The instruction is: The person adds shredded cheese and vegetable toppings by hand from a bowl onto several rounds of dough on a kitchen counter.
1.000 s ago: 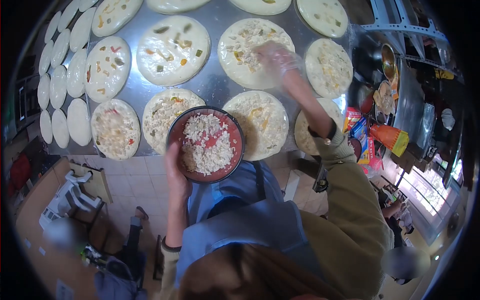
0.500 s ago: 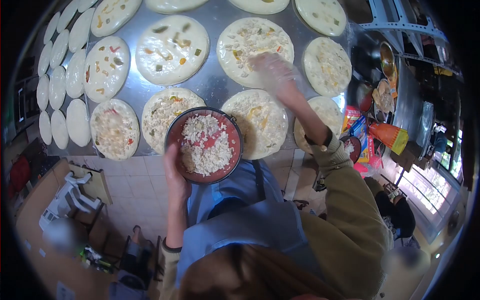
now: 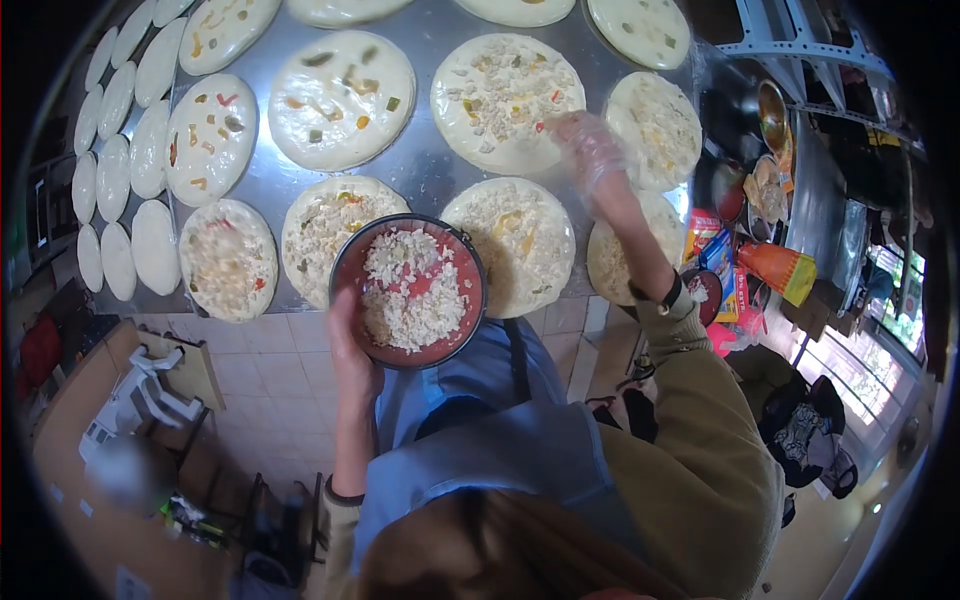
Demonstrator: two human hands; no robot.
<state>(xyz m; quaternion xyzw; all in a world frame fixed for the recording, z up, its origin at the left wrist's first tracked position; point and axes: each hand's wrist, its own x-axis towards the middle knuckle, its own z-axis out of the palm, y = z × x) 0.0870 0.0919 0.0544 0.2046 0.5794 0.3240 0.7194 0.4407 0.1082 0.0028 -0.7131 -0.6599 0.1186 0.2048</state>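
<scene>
My left hand (image 3: pixel 352 345) grips the rim and side of a dark-rimmed bowl (image 3: pixel 474 310), reddish inside, in front of my apron. White crumbled cheese (image 3: pixel 425 312) lies in the bowl in loose heaps. My right hand (image 3: pixel 592 155), in a clear plastic glove, is at the right edge of a round of dough (image 3: pixel 470 150) scattered with white crumbs and pepper pieces. Its fingers are smeared by motion. Nearer me, another crumb-topped dough round (image 3: pixel 510 250) lies just beyond the bowl.
Several more dough rounds cover the metal table (image 3: pixel 262 120); those such as the back-middle round (image 3: pixel 340 100) bear only vegetable pieces. At the right stand a second bowl (image 3: pixel 708 292) with white crumbs, an orange bag (image 3: pixel 778 270) and a metal rack (image 3: pixel 800 55).
My right hand has moved right and slightly toward me, from over the crumb-topped dough round to its right edge. The left hand and bowl have stayed in place.
</scene>
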